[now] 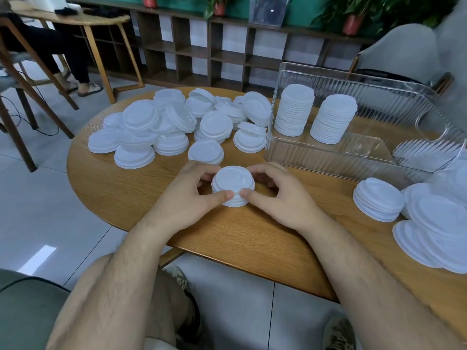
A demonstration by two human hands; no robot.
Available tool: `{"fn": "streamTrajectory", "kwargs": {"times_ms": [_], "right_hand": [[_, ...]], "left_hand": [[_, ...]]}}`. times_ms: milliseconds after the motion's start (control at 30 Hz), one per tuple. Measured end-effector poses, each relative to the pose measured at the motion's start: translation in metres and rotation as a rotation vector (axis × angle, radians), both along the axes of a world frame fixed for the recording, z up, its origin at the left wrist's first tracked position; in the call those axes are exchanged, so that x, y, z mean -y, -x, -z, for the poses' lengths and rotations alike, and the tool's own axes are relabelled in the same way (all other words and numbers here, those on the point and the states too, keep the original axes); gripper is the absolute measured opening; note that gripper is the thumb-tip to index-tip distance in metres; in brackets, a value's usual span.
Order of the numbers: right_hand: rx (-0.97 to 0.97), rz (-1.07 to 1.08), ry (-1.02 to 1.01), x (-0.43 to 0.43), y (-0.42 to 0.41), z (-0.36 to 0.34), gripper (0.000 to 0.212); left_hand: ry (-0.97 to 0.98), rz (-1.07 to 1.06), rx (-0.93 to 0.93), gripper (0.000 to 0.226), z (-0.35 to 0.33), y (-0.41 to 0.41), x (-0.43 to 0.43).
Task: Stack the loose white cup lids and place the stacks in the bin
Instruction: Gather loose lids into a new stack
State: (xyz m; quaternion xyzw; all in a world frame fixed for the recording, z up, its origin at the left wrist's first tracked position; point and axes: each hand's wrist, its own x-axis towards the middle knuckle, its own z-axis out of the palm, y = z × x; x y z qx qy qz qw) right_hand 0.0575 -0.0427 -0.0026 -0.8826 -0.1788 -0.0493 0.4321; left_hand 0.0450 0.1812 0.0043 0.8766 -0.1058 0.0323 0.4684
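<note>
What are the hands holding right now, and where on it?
A short stack of lids, gripped by its sides: left hand on one side, right hand on the other.

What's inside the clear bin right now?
Two tall lid stacks stand side by side in the left half of the clear bin. Its ribbed walls blur the right end, so that's uncertain.

Soft, even indoor light, fairly bright. A pale glare patch lies on the floor [38, 258] at lower left. Shadows on the table [141, 193] are faint. The white lids [214, 123] wash out. Wide-angle bending curves the shelf [214, 59]; the right edge smears; the bin [328, 157] glints.
</note>
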Motion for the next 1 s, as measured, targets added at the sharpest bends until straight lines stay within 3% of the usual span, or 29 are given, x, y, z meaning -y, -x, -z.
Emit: {"fn": "streamTrajectory", "kwargs": {"times_ms": [367,533,667,867,1000], "right_hand": [[-0.017,-0.024,0.042,0.001,0.001,-0.002,0.041],[0.023,0.08,-0.073,-0.013,-0.011,-0.012,0.039],[0.016,0.087,0.023,-0.032,-0.033,-0.025,0.038],[-0.089,0.036,0.237,-0.055,-0.065,-0.033,0.039],[-0.137,0.026,0.315,-0.064,-0.081,-0.027,0.029]], "left_hand": [[-0.039,0.047,-0.014,0.043,-0.004,0.002,-0.006],[0.007,-0.143,0.094,0.033,-0.004,-0.012,-0.007],[-0.067,-0.321,0.156,0.041,-0.001,-0.034,-0.01],[-0.174,-0.373,0.154,0.046,0.005,-0.049,-0.009],[-0.235,-0.391,0.155,0.028,0.007,-0.051,-0.009]]}}
